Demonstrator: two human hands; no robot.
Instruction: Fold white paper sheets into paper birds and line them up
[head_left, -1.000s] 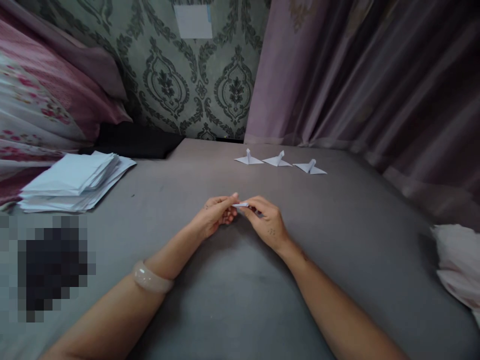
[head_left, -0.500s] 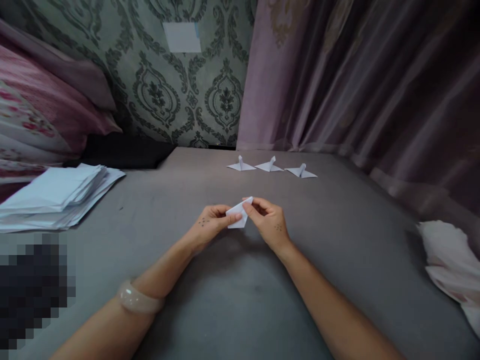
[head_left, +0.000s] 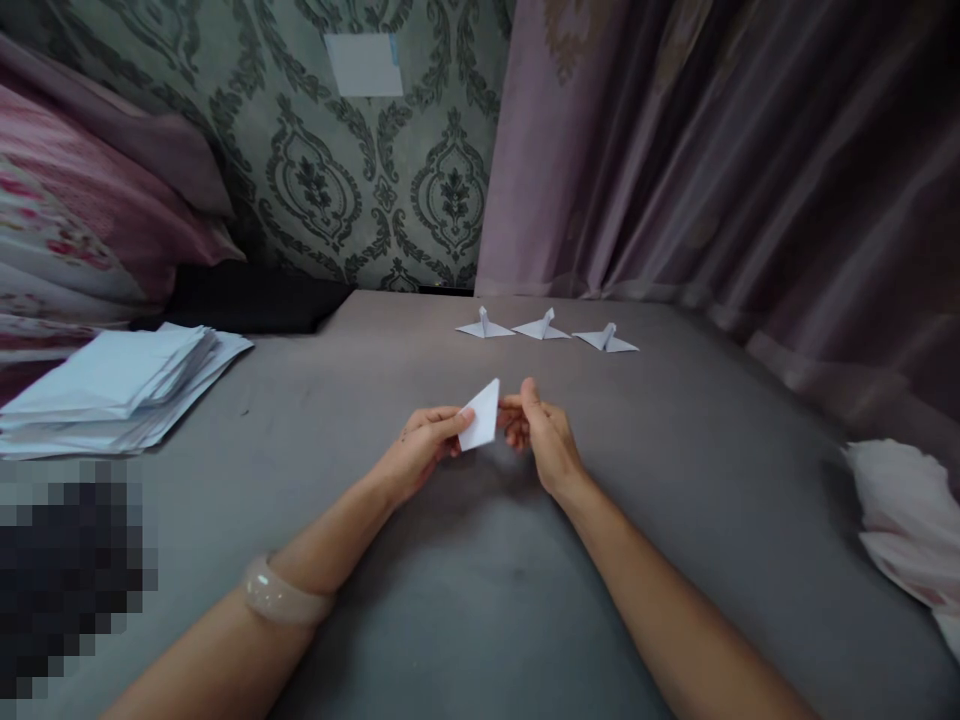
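A small folded white paper is pinched at its left edge between the thumb and fingers of my left hand, held up over the grey surface. Just right of the paper is my right hand, its thumb raised and apart from the curled fingers, with nothing in its grip. Its fingertips are close to the paper's right edge; whether they touch it I cannot tell. Beyond my hands stand three folded white paper figures in a row: a left one, a middle one and a right one.
A stack of white paper lies at the left, in front of a black folded item. White crumpled cloth lies at the right edge. Purple curtains hang behind on the right, and patterned wallpaper covers the back wall.
My right hand has let go of the paper and opened, its thumb lifting away. The paper, still in my left hand, has turned so its flat face shows more.
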